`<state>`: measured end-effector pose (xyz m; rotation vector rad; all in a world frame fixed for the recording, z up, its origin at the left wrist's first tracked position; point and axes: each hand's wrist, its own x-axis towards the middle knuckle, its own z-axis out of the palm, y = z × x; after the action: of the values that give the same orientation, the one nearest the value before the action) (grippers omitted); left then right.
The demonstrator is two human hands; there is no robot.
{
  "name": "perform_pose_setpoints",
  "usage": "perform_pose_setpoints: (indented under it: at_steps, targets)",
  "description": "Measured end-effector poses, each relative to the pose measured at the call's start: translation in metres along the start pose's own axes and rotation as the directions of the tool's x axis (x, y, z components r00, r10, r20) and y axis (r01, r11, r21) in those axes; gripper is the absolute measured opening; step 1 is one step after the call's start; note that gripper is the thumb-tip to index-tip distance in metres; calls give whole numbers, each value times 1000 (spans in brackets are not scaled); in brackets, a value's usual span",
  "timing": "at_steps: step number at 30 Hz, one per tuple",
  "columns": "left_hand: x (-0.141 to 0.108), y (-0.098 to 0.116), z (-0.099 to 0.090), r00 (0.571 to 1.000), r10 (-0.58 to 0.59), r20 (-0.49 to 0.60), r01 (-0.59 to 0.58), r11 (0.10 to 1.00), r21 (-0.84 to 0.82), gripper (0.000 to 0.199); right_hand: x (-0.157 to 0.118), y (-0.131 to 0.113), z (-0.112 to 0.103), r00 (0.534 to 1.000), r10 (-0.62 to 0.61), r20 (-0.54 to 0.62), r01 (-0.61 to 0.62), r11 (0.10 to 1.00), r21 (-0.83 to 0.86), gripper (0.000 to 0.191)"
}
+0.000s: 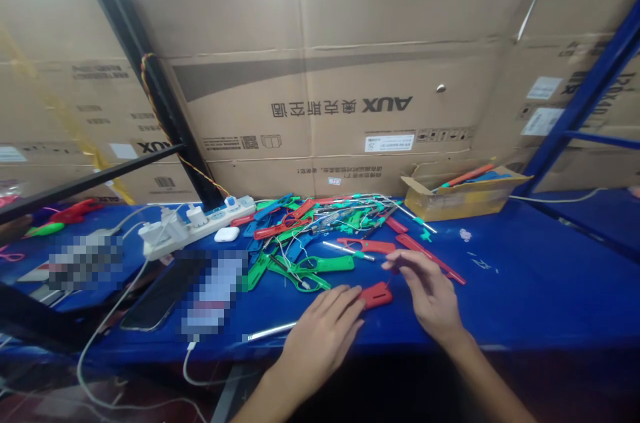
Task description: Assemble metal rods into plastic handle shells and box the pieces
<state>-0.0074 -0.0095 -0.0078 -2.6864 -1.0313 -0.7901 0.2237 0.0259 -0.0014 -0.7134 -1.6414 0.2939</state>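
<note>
Your left hand grasps a red casing over the blue table, near the coloured pile; your right hand is just beside, fingers bent, but whether they hold something, I cannot tell.

Basically had a parts pile on the table, power strip and phone off left, box back right, cardboard behind everything.
</note>
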Motion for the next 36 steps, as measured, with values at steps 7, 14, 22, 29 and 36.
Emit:
perform_pose_setpoints:
  at_steps: [7,14,22,29,36]
  targets:
    - [-1,0,0,1000,16,-1,-16,1000,19,33,2,-2,-2,1000,14,9,-14,998,-54,39]
    - [0,1,-1,1000,24,1,-24,999,27,31,5,-6,-3,999,14,-32,-14,1000,7,31]
    - [1,1,0,1000,26,-8,-25,999,28,31,7,-10,-3,999,38,2,-38,999,-4,32]
    - [1,1,-1,1000,26,-12,-26,1000,3,29,5,-4,-1,1000,26,-9,-25,999,21,35]
    - [0,0,-1,1000,20,4,-20,1000,15,30,6,-7,-3,996,81,-22,-77,990,121,29]
